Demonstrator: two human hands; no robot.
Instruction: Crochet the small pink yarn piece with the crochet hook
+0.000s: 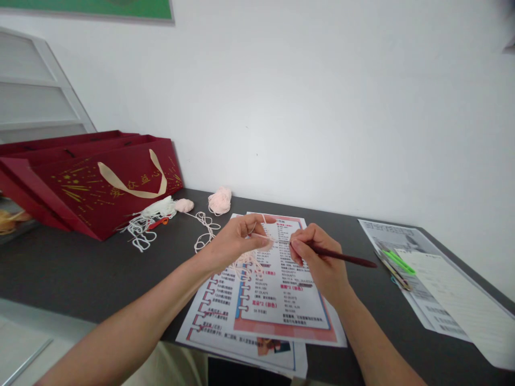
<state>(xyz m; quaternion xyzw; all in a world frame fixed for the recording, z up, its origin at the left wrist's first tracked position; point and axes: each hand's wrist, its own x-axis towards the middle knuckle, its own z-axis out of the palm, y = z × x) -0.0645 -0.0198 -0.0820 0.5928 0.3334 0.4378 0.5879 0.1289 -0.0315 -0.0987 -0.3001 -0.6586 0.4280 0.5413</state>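
My left hand (235, 236) is closed on a thin pale-pink strand of yarn, which passes over the raised forefinger. Below its palm, loose loops of pink yarn (246, 265) hang over the printed sheets (289, 327). A crochet hook (346, 256) with a dark reddish-brown handle is pinched in my right hand (316, 252), its handle pointing right. The hook's tip faces the left fingers, and too little of it shows to tell whether a loop is on it. Both hands are above the sheets, a small gap between them.
A dark red gift bag (92, 187) stands at left. Beside it lie tangled white yarn (140, 228), an orange-red tool (159, 223) and pink yarn balls (220, 201). On the right, papers (442, 289) carry a green-handled item (399, 261) and slim tools. Behind rises a white wall (306, 107).
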